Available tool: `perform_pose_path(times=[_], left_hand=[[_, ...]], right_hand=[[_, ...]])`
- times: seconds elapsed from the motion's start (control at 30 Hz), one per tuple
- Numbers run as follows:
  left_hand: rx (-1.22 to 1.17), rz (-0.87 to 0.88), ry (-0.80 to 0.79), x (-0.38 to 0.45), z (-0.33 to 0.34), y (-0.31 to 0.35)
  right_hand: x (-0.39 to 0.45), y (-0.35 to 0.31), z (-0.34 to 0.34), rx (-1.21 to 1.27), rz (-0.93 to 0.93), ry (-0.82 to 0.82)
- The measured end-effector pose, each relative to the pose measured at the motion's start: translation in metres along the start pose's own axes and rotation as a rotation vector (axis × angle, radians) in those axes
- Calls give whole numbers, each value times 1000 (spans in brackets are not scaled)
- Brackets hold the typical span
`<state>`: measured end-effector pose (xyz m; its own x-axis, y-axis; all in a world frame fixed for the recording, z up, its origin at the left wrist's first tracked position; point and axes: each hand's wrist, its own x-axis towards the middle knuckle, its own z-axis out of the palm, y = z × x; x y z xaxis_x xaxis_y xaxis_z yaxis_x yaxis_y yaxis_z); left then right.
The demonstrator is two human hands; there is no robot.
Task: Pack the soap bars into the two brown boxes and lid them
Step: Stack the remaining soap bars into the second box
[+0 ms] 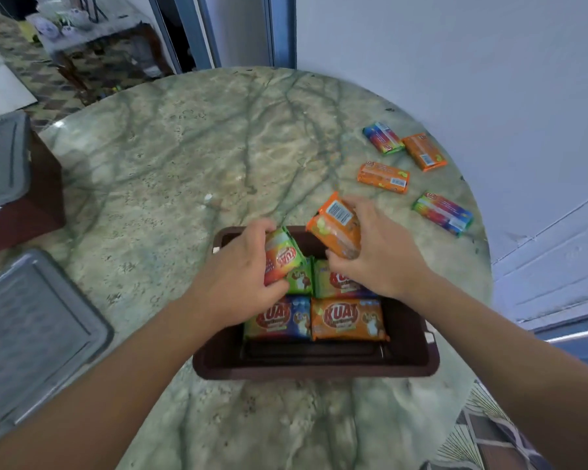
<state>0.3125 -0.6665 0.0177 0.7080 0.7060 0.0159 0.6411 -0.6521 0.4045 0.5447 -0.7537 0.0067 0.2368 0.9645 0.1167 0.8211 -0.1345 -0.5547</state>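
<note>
A brown box [418, 354] sits on the marble table in front of me, with several wrapped soap bars lying flat inside, among them an orange bar [348, 318] and a rainbow bar [279, 318]. My left hand [241, 276] grips a rainbow-wrapped soap bar [282, 256], tilted over the box's far left part. My right hand [377, 252] holds an orange soap bar [336, 228] on edge above the box's far right part. Several loose bars lie on the table at the right: a rainbow one [383, 138], an orange one [424, 151], another orange one [383, 177], another rainbow one [442, 213].
A grey lid [31, 330] lies at the table's left edge. A second brown box [21, 212] with a grey lid [0, 157] on it stands off the table to the left. A white wall runs close behind the table on the right.
</note>
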Motion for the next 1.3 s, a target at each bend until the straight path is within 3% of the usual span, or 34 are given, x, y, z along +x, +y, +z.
perform_pose_path(times=[0.27,0.43,0.73,0.9,1.07,1.3], left_hand=[[160,184,-82,-33,20,-3],[273,311,-144,-34,25,-2],[307,455,-3,-33,30,-7],[285,393,26,-33,31,-5],[180,173,-135,-36,25,-3],[215,186,-245,-29,21,-1]], right_hand=[[-55,3,-4,-296,-108,-304],[-62,7,4,-476,-195,-303],[-58,7,7,-582,-227,-337],[-61,7,6,-554,-216,-330],[-62,5,4,-524,-197,-325],[-62,4,4,-523,-196,-319]])
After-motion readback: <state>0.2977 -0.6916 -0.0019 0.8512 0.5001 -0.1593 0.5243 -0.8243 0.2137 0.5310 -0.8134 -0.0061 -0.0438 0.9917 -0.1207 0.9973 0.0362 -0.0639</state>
